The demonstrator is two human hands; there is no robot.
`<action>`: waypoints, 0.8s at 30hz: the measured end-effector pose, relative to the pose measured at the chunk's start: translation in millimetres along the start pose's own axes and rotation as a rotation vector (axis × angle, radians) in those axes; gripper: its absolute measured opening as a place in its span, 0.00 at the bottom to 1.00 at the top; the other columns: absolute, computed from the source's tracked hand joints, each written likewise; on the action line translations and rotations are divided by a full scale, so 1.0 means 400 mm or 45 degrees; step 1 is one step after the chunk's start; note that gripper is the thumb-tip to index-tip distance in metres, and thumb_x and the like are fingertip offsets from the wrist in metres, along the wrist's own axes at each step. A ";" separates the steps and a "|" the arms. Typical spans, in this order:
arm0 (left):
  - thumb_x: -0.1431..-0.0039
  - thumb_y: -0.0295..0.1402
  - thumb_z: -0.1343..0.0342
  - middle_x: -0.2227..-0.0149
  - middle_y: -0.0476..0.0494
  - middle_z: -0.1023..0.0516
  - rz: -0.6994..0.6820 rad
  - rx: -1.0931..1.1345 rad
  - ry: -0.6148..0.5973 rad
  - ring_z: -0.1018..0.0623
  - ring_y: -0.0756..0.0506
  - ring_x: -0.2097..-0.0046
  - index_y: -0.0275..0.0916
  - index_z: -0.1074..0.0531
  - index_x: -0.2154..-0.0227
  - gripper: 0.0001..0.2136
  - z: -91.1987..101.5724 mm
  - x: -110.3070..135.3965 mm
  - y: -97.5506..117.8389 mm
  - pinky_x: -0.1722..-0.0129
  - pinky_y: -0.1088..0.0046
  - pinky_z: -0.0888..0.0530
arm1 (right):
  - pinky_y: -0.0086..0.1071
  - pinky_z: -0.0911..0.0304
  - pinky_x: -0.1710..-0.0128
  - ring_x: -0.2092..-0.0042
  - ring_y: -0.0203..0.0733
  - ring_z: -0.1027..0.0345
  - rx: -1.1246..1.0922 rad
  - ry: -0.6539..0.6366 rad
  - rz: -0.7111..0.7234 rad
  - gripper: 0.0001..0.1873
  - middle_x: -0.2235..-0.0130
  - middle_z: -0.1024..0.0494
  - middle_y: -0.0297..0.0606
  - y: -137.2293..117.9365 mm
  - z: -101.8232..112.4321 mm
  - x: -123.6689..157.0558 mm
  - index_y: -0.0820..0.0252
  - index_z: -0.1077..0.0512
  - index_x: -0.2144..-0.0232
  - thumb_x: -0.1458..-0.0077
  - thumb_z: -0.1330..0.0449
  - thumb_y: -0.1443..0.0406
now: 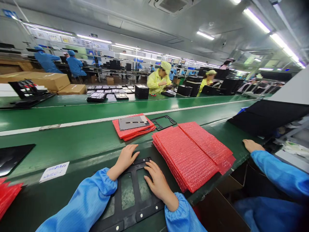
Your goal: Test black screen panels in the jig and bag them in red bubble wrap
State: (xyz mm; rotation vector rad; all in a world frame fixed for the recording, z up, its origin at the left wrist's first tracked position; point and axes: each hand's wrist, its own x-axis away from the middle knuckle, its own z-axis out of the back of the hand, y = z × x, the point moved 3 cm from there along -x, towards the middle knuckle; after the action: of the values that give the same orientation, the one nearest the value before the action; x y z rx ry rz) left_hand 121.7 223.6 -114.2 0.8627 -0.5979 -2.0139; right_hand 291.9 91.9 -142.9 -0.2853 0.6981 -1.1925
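Observation:
A black plastic frame [135, 196] with rectangular cut-outs lies flat on the green bench in front of me. My left hand [124, 159] rests on the frame's far left corner with its fingers stretched out flat. My right hand [156, 182] lies on the frame's upper middle bar, fingers extended and pressed down. Neither hand grips anything. Both arms wear blue sleeves. Just right of my right hand sits a thick stack of red bubble-wrap bags [190, 154].
A smaller red bag pile with a grey plate [132, 124] on top and another black frame [164, 122] lie further out. A co-worker's blue-sleeved hand [252, 145] rests at the right. A paper label [54, 171] sits left. Workers and stacked parts line the far conveyor.

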 end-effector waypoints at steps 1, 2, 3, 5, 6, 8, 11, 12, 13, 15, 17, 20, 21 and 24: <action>0.38 0.43 0.48 0.51 0.35 0.22 0.017 0.066 0.029 0.25 0.38 0.48 0.38 0.27 0.50 0.19 0.020 -0.003 0.022 0.44 0.55 0.31 | 0.52 0.42 0.37 0.34 0.50 0.45 -0.007 0.013 0.007 0.19 0.39 0.30 0.46 0.004 -0.002 0.000 0.58 0.29 0.47 0.41 0.43 0.68; 0.37 0.43 0.49 0.55 0.36 0.21 0.038 0.132 0.055 0.24 0.39 0.52 0.37 0.26 0.51 0.19 0.045 -0.004 0.048 0.49 0.58 0.28 | 0.52 0.41 0.37 0.34 0.51 0.44 -0.014 0.025 0.015 0.19 0.40 0.30 0.46 0.009 -0.004 -0.001 0.58 0.29 0.47 0.40 0.43 0.67; 0.36 0.44 0.51 0.59 0.37 0.21 0.064 0.197 0.078 0.23 0.41 0.57 0.37 0.26 0.52 0.18 0.075 -0.001 0.079 0.54 0.61 0.26 | 0.53 0.41 0.37 0.35 0.51 0.43 -0.020 0.037 0.025 0.18 0.40 0.29 0.46 0.013 -0.006 -0.001 0.58 0.29 0.47 0.40 0.43 0.67; 0.35 0.44 0.51 0.63 0.40 0.22 0.082 0.349 0.084 0.23 0.44 0.63 0.38 0.26 0.55 0.17 0.145 0.025 0.155 0.61 0.67 0.25 | 0.54 0.40 0.38 0.35 0.52 0.41 -0.029 0.059 0.046 0.18 0.41 0.29 0.46 0.020 -0.011 -0.003 0.57 0.29 0.47 0.40 0.43 0.66; 0.35 0.44 0.50 0.65 0.43 0.23 0.069 0.468 0.072 0.24 0.46 0.65 0.40 0.26 0.56 0.15 0.184 0.048 0.199 0.63 0.69 0.26 | 0.54 0.39 0.38 0.36 0.52 0.41 -0.031 0.069 0.055 0.18 0.41 0.28 0.45 0.023 -0.014 -0.003 0.57 0.28 0.47 0.39 0.44 0.66; 0.37 0.40 0.46 0.70 0.47 0.27 -0.057 1.111 -0.059 0.27 0.48 0.67 0.42 0.25 0.60 0.09 0.258 0.111 0.294 0.64 0.71 0.28 | 0.54 0.39 0.39 0.36 0.52 0.40 -0.026 0.087 0.066 0.17 0.41 0.28 0.44 0.028 -0.019 -0.002 0.56 0.28 0.47 0.39 0.44 0.65; 0.36 0.36 0.48 0.74 0.45 0.32 -0.330 1.677 -0.253 0.30 0.47 0.69 0.43 0.23 0.68 0.10 0.341 0.217 0.413 0.67 0.71 0.28 | 0.55 0.39 0.39 0.37 0.52 0.39 -0.026 0.104 0.085 0.17 0.42 0.27 0.43 0.034 -0.025 0.001 0.53 0.28 0.47 0.38 0.44 0.63; 0.37 0.36 0.49 0.74 0.45 0.35 -0.352 1.779 -0.320 0.32 0.48 0.70 0.43 0.24 0.72 0.11 0.352 0.244 0.438 0.68 0.71 0.28 | 0.55 0.38 0.39 0.37 0.53 0.38 -0.029 0.112 0.088 0.18 0.42 0.27 0.42 0.036 -0.026 0.002 0.51 0.28 0.47 0.38 0.44 0.62; 0.37 0.37 0.49 0.75 0.45 0.36 -0.363 1.860 -0.364 0.33 0.48 0.72 0.42 0.26 0.74 0.12 0.356 0.264 0.454 0.70 0.71 0.28 | 0.55 0.38 0.39 0.37 0.53 0.38 -0.032 0.120 0.087 0.18 0.42 0.26 0.42 0.038 -0.027 0.002 0.50 0.29 0.47 0.39 0.44 0.61; 0.39 0.39 0.48 0.76 0.45 0.38 -0.386 1.985 -0.407 0.34 0.48 0.74 0.42 0.30 0.78 0.12 0.349 0.285 0.465 0.72 0.72 0.29 | 0.56 0.37 0.40 0.38 0.54 0.37 -0.037 0.124 0.076 0.18 0.43 0.26 0.41 0.039 -0.029 0.003 0.49 0.29 0.47 0.39 0.44 0.60; 0.41 0.41 0.47 0.78 0.45 0.37 -0.481 2.053 -0.407 0.33 0.48 0.75 0.43 0.33 0.78 0.13 0.339 0.286 0.461 0.73 0.72 0.30 | 0.57 0.37 0.40 0.38 0.55 0.37 -0.043 0.124 0.065 0.19 0.43 0.27 0.41 0.038 -0.029 0.003 0.49 0.29 0.46 0.39 0.43 0.60; 0.41 0.41 0.47 0.79 0.46 0.35 -0.621 2.061 -0.431 0.33 0.48 0.75 0.43 0.33 0.78 0.12 0.335 0.277 0.453 0.74 0.73 0.30 | 0.58 0.39 0.39 0.37 0.55 0.38 -0.058 0.124 0.048 0.20 0.41 0.28 0.41 0.035 -0.029 0.006 0.49 0.30 0.45 0.39 0.43 0.59; 0.41 0.41 0.47 0.79 0.45 0.35 -0.633 2.054 -0.434 0.32 0.48 0.76 0.43 0.33 0.78 0.12 0.337 0.276 0.453 0.74 0.73 0.30 | 0.58 0.39 0.39 0.37 0.55 0.39 -0.062 0.122 0.039 0.20 0.41 0.28 0.40 0.035 -0.030 0.007 0.48 0.30 0.45 0.39 0.43 0.59; 0.44 0.42 0.46 0.79 0.45 0.36 -0.551 2.042 -0.413 0.33 0.47 0.76 0.43 0.33 0.78 0.11 0.340 0.280 0.457 0.74 0.72 0.31 | 0.57 0.39 0.38 0.37 0.56 0.39 -0.070 0.109 0.020 0.20 0.41 0.28 0.40 0.039 -0.033 0.008 0.45 0.30 0.45 0.40 0.44 0.59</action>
State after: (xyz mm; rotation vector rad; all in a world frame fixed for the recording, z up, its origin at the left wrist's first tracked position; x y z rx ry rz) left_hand 67.2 45.1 57.7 1.5980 -2.5247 -1.7226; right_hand 295.8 96.7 -162.5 -0.2751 0.8074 -1.1771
